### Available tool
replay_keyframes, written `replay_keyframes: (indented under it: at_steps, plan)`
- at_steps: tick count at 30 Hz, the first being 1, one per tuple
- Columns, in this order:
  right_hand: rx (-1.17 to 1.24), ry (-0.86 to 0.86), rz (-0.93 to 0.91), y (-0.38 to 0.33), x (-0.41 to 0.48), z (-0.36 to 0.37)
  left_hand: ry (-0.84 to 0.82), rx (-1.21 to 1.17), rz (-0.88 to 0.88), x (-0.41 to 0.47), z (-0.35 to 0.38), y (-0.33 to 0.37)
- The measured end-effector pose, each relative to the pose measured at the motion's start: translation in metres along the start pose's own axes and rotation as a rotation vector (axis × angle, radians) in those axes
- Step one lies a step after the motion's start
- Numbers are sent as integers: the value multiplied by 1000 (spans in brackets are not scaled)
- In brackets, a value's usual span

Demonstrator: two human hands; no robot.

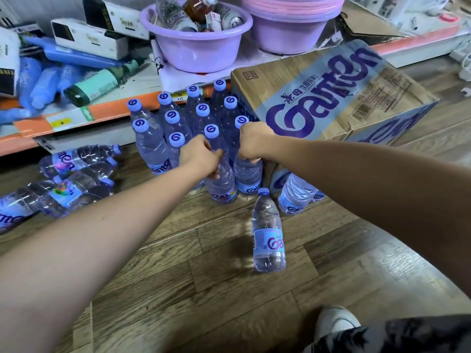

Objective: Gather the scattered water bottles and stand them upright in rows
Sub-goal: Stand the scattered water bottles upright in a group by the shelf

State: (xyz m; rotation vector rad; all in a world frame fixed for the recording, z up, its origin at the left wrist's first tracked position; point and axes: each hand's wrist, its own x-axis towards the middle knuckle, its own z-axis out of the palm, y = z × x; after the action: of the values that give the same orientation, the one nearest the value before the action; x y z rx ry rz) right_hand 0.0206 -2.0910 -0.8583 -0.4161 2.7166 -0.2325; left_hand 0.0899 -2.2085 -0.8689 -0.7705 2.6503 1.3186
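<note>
Several clear water bottles with purple caps stand upright in rows (178, 118) on the wooden floor, against a low shelf. My left hand (201, 156) is wrapped around the upper part of a front-row bottle (221, 184). My right hand (254, 143) grips the neighbouring front-row bottle (248, 174) just to its right. One bottle (269, 233) stands alone nearer to me. Several bottles lie on their sides (68, 179) at the left. Another bottle (295, 194) leans beside the carton, partly hidden under my right arm.
A cardboard water carton (331, 98) sits right of the rows, tilted. The orange-edged shelf (76, 118) behind holds purple basins (196, 44), boxes and blue bottles. A shoe (336, 322) shows at the bottom right.
</note>
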Motion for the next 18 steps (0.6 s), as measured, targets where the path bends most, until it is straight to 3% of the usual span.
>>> replay_keyframes:
  at_steps: [3,8,13,18]
  plan:
    - [-57,31,-2,7,4,1,-94,106,180,-3,8,-5]
    - [-134,34,-24,8,3,-5,-315,665,522,0,-10,-2]
    - [-174,53,-50,8,0,-3,-260,968,614,0,-20,3]
    - [-194,57,-61,11,1,-1,-178,943,599,-2,-9,2]
